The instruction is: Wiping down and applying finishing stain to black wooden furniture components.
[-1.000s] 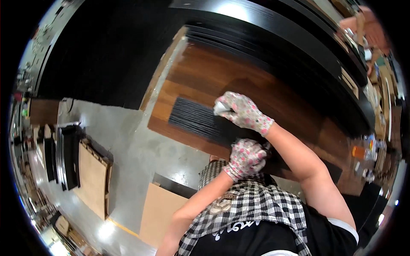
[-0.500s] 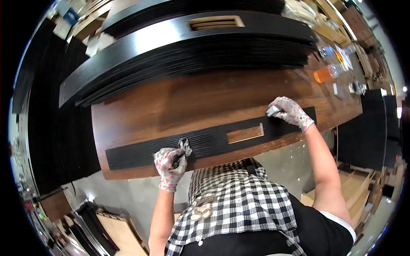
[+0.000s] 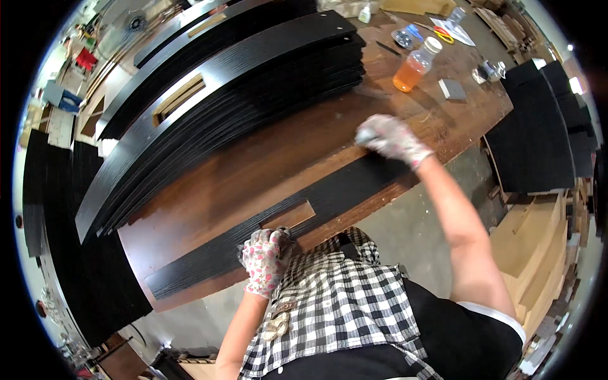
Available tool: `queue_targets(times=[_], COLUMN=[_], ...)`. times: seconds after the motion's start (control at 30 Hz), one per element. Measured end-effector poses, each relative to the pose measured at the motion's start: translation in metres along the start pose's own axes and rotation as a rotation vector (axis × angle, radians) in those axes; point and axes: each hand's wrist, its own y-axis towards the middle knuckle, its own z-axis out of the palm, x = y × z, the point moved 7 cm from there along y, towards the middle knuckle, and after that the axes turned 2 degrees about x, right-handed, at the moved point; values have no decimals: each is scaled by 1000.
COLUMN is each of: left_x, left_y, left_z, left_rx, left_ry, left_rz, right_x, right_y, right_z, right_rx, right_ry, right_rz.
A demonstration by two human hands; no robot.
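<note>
A long, narrow black board [image 3: 215,260] with a wood-grain surface lies along the near edge of the brown table. A rectangular cutout [image 3: 289,215] pierces it. My left hand [image 3: 266,263], in a flower-patterned glove, is closed on a crumpled grey rag [image 3: 283,240] and presses on the board just left of the cutout. Towards the board's right end, my gloved right hand [image 3: 394,139] is slightly blurred at the far edge. Its fingers close round a small light-grey block [image 3: 365,135], mostly covered by them.
Tall stacks of black boards [image 3: 272,54] fill the table's far side. At the back right stand a bottle of orange liquid [image 3: 415,68], a grey block [image 3: 452,89], scissors [image 3: 443,34] and a clear bottle [image 3: 406,37]. Black panels [image 3: 531,130] stand beyond the table's right end.
The view has swung, so the table and board slant more. My left hand has slid rightwards along the board to the cutout. My right hand has shifted along the far edge near the right end.
</note>
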Motion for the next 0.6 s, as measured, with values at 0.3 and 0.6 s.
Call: queue_targets(times=[0.3, 0.6], left_x=[14, 17], left_y=[-9, -13], left_z=[-1, 1], left_rx=[67, 77], left_ry=[178, 200], left_rz=[-64, -34], right_x=[-12, -86], right_y=[-27, -62], right_z=[21, -23], right_rx=[102, 13], right_ry=[99, 44], right_rz=[15, 402])
